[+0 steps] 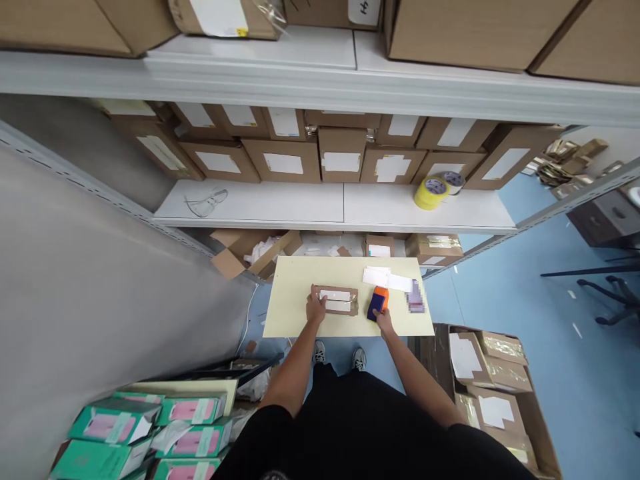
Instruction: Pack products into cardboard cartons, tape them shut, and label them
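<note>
A small brown cardboard parcel (353, 303) with clear tape and white labels lies flat on the pale yellow tabletop (290, 273). My left hand (315, 308) grips its left end, fingers at the far edge and thumb over the label. To the right of the parcel, my right hand (384, 320) is closed around the lower end of an orange and dark blue handheld device (379, 301), whose exact kind I cannot make out. Just beyond the device are white paper slips (385, 277). A blurred purplish item (415, 297) lies near the tabletop's right edge.
Shelving with labelled cardboard boxes (293, 160) rises behind the tabletop. Yellow tape rolls (429, 193) sit on its middle shelf (280, 203). An open carton (255, 257) is at back left. Green boxes (110, 423) stand lower left; a large carton of parcels (543, 427) is lower right.
</note>
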Motion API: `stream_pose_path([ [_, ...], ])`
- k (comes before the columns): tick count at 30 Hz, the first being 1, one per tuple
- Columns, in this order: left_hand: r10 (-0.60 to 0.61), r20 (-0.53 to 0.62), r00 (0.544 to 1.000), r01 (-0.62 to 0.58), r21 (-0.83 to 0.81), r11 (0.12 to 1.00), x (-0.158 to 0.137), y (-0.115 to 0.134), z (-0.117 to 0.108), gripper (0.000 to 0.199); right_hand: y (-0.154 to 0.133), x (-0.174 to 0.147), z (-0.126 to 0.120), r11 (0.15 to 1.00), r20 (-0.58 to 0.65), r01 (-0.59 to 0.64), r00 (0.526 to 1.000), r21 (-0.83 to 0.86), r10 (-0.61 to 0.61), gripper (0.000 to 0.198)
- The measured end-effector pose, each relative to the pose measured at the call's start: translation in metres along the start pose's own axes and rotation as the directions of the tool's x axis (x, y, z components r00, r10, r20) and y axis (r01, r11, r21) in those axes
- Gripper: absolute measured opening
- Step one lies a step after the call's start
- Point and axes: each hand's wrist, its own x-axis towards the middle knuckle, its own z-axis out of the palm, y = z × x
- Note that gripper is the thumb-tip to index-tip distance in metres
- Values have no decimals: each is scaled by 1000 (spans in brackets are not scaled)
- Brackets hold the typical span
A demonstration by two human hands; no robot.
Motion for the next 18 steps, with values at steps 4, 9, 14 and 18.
stream_pose_path([
  [4, 43, 9, 999, -43, -20, 999, -3, -3, -2, 78, -42, 5, 10, 987, -64, -84, 994, 137, 93, 35],
  [9, 53, 54, 997, -51, -33, 998, -4, -4, -6, 74, -107, 1, 29, 917, -71, -85, 990, 391, 122, 46],
  [14, 36, 94, 995, -32, -46, 998, -5, -1, -11, 74, -129, -12, 53, 914, 99, -123, 991, 386, 92, 51],
  [18, 22, 127, 992, -20, -18, 1000, -5, -1, -16, 74, -123, -21, 62, 890, 153, -192, 978, 414, 140, 56],
])
